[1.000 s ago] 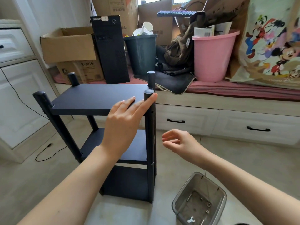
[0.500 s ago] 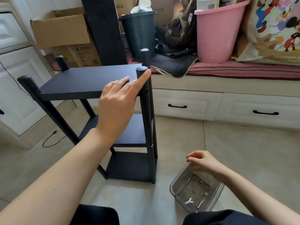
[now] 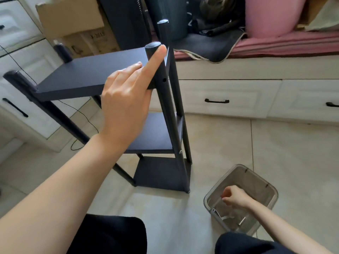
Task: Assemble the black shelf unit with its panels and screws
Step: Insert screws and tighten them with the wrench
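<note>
The black shelf unit point(image 3: 88, 74) stands upright on the tiled floor with three panels between four round posts. My left hand point(image 3: 126, 99) lies on the top panel's near right corner; the forefinger presses against the front right post point(image 3: 170, 125) and the thumb hooks under the panel edge. An empty screw hole point(image 3: 164, 80) shows in that post just beside the top panel. Lower right, my right hand point(image 3: 236, 197) reaches into a clear plastic box point(image 3: 264, 182), fingers curled together over loose screws point(image 3: 242, 221). What the fingers hold is hidden.
White drawers point(image 3: 229, 96) under a cushioned bench run along the back. On the bench are a cardboard box point(image 3: 73, 19), a dark bin point(image 3: 170, 15) and a pink bucket point(image 3: 266, 15). A white cabinet point(image 3: 18, 88) stands at left, a black cable point(image 3: 86, 121) beside it.
My right hand has dropped from mid-air beside the shelf down into the clear box. The view has tilted downward. My left hand has stayed on the top panel's corner.
</note>
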The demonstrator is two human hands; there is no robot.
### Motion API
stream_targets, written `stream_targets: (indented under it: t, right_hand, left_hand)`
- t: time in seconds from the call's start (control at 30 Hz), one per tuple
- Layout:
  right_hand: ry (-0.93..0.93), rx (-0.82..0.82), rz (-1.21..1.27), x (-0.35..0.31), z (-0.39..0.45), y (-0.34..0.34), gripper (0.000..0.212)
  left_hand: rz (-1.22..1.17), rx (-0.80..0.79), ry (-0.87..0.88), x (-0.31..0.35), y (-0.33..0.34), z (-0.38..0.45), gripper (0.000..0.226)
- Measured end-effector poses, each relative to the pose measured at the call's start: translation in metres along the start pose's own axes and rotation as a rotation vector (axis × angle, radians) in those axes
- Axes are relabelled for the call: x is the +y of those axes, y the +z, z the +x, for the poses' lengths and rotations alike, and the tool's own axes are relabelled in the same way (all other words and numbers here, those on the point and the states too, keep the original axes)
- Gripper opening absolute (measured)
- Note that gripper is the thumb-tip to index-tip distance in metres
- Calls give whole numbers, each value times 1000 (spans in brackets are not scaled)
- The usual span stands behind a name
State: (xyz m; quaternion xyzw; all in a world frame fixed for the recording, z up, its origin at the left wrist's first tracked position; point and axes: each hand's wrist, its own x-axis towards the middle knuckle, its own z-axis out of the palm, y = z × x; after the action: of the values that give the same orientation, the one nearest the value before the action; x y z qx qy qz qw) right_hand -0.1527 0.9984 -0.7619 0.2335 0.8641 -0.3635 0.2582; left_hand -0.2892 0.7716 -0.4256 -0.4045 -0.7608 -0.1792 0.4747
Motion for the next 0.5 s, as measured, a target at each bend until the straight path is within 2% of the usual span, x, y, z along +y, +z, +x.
stream_targets:
  t: [0.17,0.33,0.5]
  right_hand:
    - [16,-83,-211,-5,19,44,4]
    - [91,-77,-245,3,34,68,34]
    - [147,-58,-279,12,40,81,42]
  left_hand:
    - [-2,20,3,1,2,0,38]
    - [-14,15,-10,-1,3,0,38]
    - [-28,-6,-28,-4,4,-3,48]
